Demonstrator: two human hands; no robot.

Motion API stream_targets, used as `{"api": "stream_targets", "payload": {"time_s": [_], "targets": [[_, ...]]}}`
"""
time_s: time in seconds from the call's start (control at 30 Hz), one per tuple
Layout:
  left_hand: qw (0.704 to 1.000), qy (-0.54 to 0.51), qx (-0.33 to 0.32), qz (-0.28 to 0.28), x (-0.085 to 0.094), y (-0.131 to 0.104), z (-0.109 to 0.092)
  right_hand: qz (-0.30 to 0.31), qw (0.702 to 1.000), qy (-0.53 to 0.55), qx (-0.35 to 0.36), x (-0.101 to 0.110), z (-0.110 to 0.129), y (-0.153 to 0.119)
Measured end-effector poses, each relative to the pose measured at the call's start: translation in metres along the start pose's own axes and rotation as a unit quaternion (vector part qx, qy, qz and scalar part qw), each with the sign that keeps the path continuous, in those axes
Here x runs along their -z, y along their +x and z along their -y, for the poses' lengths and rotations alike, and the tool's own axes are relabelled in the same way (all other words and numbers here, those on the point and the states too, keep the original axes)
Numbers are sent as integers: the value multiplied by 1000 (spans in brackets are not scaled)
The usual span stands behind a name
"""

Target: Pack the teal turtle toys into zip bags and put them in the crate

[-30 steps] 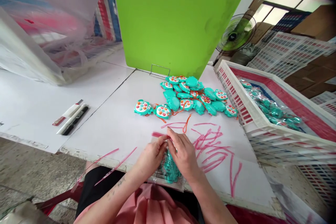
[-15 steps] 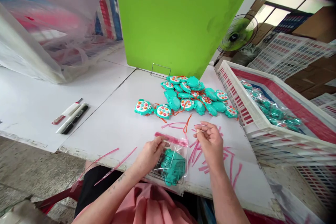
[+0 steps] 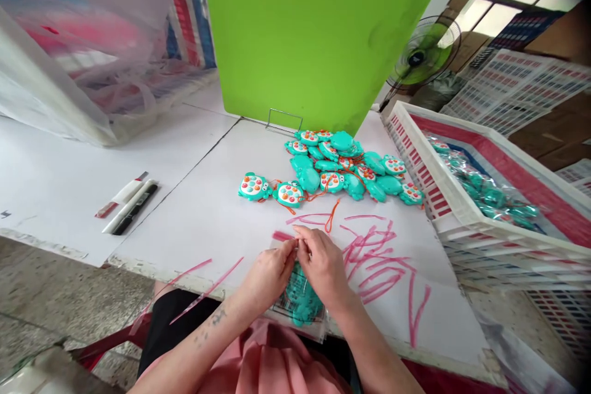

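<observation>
A clear plastic bag with a teal turtle-shaped toy inside lies at the table's front edge. My left hand pinches its upper edge, where a pink adhesive strip shows. My right hand meets the left there, fingers closed at the same edge and partly covering the bag. The fingertips hide what exactly they pinch. An orange cord loop lies just beyond my hands. Several pink peeled strips are scattered to the right, and others lie at the left front edge.
Teal turtle toys with orange cords are piled at the back, before a green board. A white crate holding bagged toys stands at the right. A black-and-white marker and a cutter knife lie at the left.
My right hand has moved left from above the pink strips to the bag's upper edge, beside my left hand. My left hand stays on the bag.
</observation>
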State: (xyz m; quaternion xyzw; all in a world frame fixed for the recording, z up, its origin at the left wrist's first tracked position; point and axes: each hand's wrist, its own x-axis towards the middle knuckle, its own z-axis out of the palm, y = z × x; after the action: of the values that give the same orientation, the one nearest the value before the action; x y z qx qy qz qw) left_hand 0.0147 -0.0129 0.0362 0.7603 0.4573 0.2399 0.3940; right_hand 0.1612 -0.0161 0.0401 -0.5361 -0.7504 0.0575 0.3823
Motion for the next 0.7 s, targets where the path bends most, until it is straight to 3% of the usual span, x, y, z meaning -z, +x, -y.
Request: {"api": "stream_targets", "payload": {"time_s": [0.07, 0.17, 0.23, 0.27, 0.37, 0.47, 0.6, 0.7], "targets": [[1000, -20, 4, 10, 1, 0, 2, -48, 987, 112, -108, 6, -16, 5], [997, -64, 37, 16, -1, 1, 12, -192, 909, 250, -273, 31, -53, 10], [988, -136, 68, 7, -4, 2, 22, -264, 864, 282, -322, 52, -74, 11], [981, -178, 80, 3, -6, 3, 27, -267, 862, 280, -328, 60, -79, 10], [956, -280, 90, 8, -10, 6, 35, -142, 922, 222, -285, 67, -69, 4], [942, -322, 89, 18, -11, 6, 36, -4, 973, 152, -177, 43, -35, -2], [956, -288, 59, -7, -7, 4, 33, 47, 997, 50, -33, 4, -1, -2], [970, -238, 43, -21, -5, 3, 32, 67, 997, -27, 13, -8, 6, 3]]}}
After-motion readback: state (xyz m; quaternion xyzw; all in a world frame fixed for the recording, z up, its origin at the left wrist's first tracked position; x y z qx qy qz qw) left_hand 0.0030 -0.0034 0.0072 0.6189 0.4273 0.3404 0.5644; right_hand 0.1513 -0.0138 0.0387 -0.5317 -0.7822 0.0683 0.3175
